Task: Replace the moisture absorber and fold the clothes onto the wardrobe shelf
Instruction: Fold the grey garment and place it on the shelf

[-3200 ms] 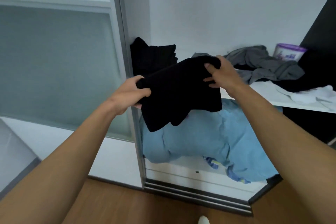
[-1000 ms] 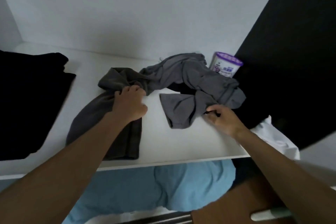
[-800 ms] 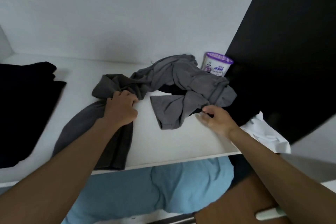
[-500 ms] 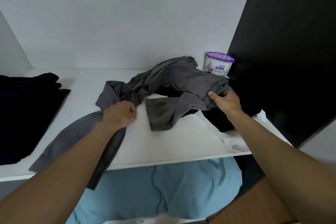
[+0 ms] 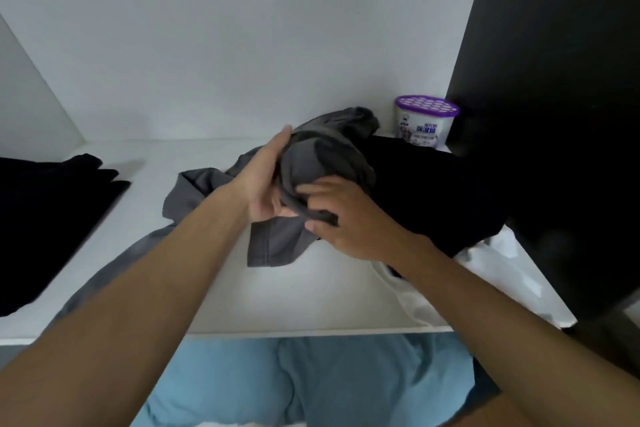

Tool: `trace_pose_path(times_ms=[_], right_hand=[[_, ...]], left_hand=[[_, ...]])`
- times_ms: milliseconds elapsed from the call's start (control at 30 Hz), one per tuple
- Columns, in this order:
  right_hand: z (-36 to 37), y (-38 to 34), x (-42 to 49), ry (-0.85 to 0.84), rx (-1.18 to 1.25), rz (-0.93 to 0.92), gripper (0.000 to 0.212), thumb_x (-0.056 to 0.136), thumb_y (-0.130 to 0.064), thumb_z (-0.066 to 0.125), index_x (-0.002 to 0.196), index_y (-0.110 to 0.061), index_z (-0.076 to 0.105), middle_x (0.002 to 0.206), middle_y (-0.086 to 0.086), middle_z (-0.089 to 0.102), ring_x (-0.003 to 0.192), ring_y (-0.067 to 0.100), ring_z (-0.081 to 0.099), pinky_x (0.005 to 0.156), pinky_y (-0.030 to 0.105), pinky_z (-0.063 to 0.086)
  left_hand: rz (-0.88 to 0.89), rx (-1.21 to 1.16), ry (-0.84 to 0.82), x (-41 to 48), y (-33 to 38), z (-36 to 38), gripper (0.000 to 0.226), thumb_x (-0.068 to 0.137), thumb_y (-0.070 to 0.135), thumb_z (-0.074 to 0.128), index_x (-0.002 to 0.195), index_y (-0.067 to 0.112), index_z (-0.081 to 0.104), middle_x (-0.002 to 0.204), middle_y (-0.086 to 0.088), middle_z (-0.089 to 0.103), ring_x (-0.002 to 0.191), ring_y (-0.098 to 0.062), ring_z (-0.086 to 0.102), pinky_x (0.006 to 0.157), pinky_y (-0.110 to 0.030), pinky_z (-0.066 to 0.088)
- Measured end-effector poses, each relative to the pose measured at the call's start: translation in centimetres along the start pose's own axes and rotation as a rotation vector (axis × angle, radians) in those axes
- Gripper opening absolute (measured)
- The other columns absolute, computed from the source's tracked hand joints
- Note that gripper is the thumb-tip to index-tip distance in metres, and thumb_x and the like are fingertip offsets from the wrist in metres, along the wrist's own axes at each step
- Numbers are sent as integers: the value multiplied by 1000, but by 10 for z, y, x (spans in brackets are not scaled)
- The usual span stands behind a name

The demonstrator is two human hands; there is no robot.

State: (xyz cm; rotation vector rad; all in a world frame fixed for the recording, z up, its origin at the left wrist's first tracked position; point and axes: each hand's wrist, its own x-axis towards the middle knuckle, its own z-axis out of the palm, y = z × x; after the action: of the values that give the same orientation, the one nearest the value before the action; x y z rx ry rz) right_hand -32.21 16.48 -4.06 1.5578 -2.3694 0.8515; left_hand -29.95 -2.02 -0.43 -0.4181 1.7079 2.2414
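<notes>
Grey crumpled cotton garment (image 5: 322, 163) lies on the white wardrobe shelf (image 5: 311, 291), bunched between both hands. Its long axis runs from the back right, near the white moisture absorber tub with purple lid (image 5: 426, 121), to the front left, where one end reaches the shelf edge under the left arm. The left hand (image 5: 266, 180) presses the bunch with straight fingers. The right hand (image 5: 346, 222) curls its fingers on a rolled hem. Both hands are equally near, and the free length points to the left.
</notes>
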Motion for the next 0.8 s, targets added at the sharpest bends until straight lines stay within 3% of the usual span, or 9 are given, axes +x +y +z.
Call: trace_pose_path(times_ms=[100,200,233,300,400,500,667,733,800], right_hand=[[9,-3,-26,-142,-69,14,26,87,-24,68,71,-24,47,140,-6,59,127,15,48,107,36,32],[11,-8,-41,-199,118,106,11,89,-17,66,80,-16,73,135,-3,63,126,0,46,109,16,26],[9,-10,-42,-156,258,181,13,89,-13,66,82,-14,77,126,0,69,120,-1,53,106,14,32],[1,-13,-44,37,480,375,19,91,-10,65,76,-7,77,99,7,77,98,11,69,90,24,48],[-9,-11,-46,370,609,693,36,98,-20,58,67,-6,71,70,4,72,62,9,65,66,25,49],[-15,-14,-38,347,723,962,36,100,-38,53,89,-9,71,84,7,76,78,16,69,72,29,55],[-12,-35,0,195,1104,1191,71,86,-72,51,107,-4,58,108,24,69,101,36,67,89,47,55],[-2,-48,14,168,1198,1218,77,80,-73,59,119,-7,56,116,25,65,108,38,64,94,50,54],[7,-61,25,129,1269,1190,63,81,-65,65,115,-11,67,115,18,70,104,34,68,86,46,58]], left_hand=[[30,-10,117,6,-23,8,38,97,35,58,119,6,67,125,-20,67,102,-29,68,90,-41,55],[135,1,291,6,-40,11,14,95,13,56,102,7,67,95,-14,76,78,-23,72,71,-32,57],[165,11,290,3,-38,10,10,91,9,57,96,8,66,87,-10,74,75,-23,71,68,-31,56],[220,61,265,-5,-32,8,15,79,4,59,91,12,64,78,-7,68,73,-23,65,67,-29,53],[284,118,249,-26,-29,6,33,68,3,57,96,14,70,84,-10,66,78,-24,62,70,-31,50],[316,103,171,-49,-34,-9,39,71,-4,51,96,13,76,91,-13,73,81,-27,69,67,-28,55],[322,137,-85,-84,-31,-37,54,74,-15,51,112,13,75,112,-18,73,99,-29,72,75,-28,58],[323,175,-167,-97,-33,-46,57,75,-20,52,118,10,72,119,-20,70,109,-32,68,86,-32,58],[322,241,-236,-110,-38,-54,56,77,-22,53,123,6,69,124,-22,67,115,-34,64,98,-36,54]])
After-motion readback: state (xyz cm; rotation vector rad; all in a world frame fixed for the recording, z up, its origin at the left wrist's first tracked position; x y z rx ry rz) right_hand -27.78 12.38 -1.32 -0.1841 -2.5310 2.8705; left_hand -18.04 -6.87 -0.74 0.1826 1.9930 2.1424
